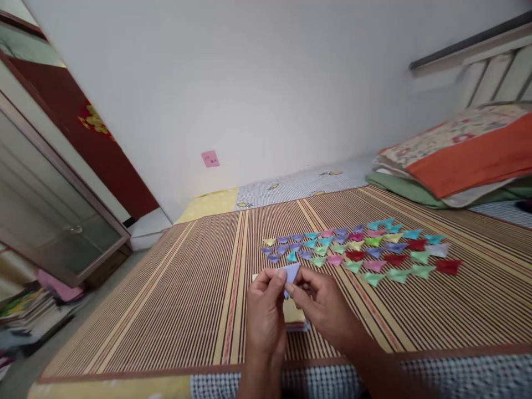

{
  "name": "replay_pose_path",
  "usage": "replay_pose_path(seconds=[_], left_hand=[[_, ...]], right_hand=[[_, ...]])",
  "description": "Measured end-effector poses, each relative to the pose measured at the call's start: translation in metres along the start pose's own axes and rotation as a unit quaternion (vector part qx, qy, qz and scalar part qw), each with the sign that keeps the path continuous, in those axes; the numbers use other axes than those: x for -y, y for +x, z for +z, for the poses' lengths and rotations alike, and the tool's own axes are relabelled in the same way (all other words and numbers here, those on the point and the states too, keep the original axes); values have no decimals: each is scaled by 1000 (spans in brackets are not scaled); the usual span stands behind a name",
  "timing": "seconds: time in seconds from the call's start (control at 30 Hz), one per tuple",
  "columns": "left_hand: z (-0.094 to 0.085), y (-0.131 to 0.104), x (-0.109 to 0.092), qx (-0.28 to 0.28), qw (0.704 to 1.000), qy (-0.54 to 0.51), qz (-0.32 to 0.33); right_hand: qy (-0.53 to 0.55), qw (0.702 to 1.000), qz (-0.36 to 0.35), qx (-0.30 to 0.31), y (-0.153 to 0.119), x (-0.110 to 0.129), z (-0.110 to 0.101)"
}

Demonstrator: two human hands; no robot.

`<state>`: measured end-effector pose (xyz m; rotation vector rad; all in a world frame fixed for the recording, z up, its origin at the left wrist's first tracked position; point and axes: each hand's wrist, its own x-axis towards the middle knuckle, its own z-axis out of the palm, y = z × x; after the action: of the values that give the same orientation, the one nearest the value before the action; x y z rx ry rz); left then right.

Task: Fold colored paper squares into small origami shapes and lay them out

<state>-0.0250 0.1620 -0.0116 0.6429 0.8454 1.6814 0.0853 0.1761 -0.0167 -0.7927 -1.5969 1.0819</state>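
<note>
A small folded piece of lavender paper point(292, 271) is held up between both hands, near the front middle of the striped mat point(199, 288). My left hand point(266, 310) pinches its left side between thumb and fingers. My right hand point(322, 302) grips its lower right side, thumb in front. Below and behind the hands lies a stack of square paper point(294, 311), pale yellow on top, partly hidden by them. Beyond and to the right, several rows of folded paper shapes point(355, 255) in blue, green, pink, red and yellow stand on the mat.
Folded bedding with an orange and floral cover point(477, 149) lies at the back right, by a white headboard point(499, 77). A pink note point(210, 159) is on the white wall. Books point(29, 310) and a glass-fronted cabinet point(54, 205) are at the left, beyond the bed's edge.
</note>
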Motion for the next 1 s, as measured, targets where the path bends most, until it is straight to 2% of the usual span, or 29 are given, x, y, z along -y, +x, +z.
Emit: replay_pose_path(seconds=[0.23,0.4,0.63,0.73,0.9,1.0], left_hand=[[-9,36,11,-29,999,-22,1],[-22,43,20,0,999,-27,-33],[-32,51,19,-66,996,-65,-10],[-34,51,14,-67,995,-73,-5],[-35,49,7,-45,988,-128,-78],[-35,48,8,-40,980,-149,-127]], right_hand=[[-48,999,22,-11,25,-22,5],[-82,996,23,28,27,-39,2],[-84,996,7,-2,32,-44,21],[-101,995,9,13,33,-41,22],[-37,995,31,84,33,-34,5],[18,998,43,44,32,-35,-2]])
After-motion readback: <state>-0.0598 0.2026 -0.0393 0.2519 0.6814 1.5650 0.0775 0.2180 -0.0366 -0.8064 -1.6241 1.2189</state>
